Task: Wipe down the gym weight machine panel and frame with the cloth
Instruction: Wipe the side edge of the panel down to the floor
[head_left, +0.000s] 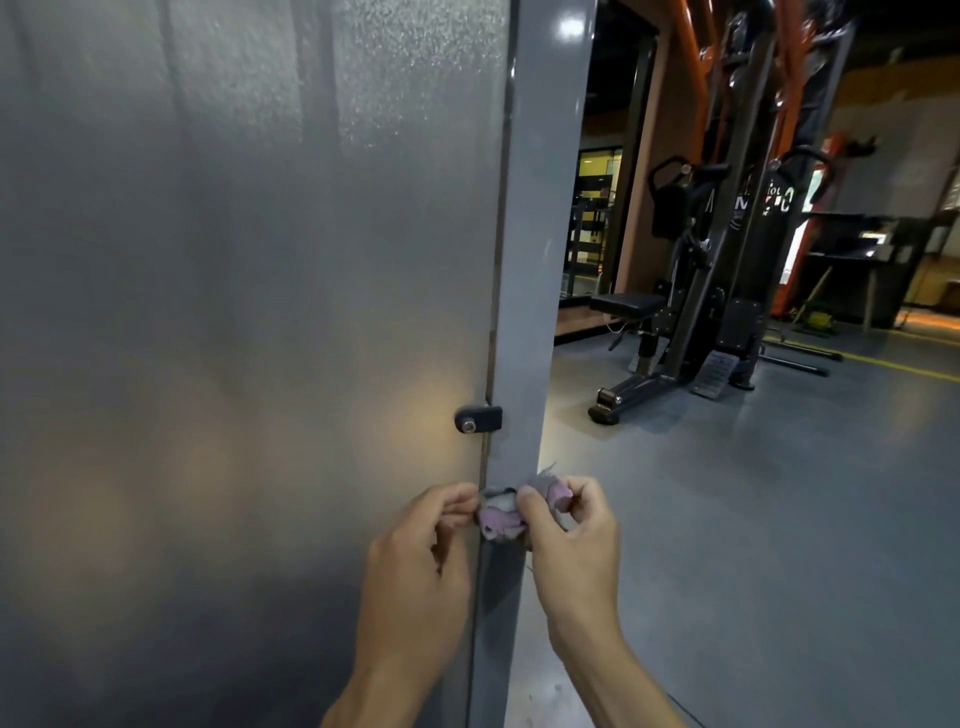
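Nearest, the left hand (415, 561) and right hand (574, 545) each close their grip on the small pink-and-grey cloth (500, 514), pinching it between them just in front of the grey frame (524, 322), likely bunching it for wiping, the frosted panel (249, 260) beside it, another weight machine (691, 291) far behind

Frosted translucent panel (234, 312), glossy grey painted metal frame (540, 260), frayed pink-grey cloth (501, 514).
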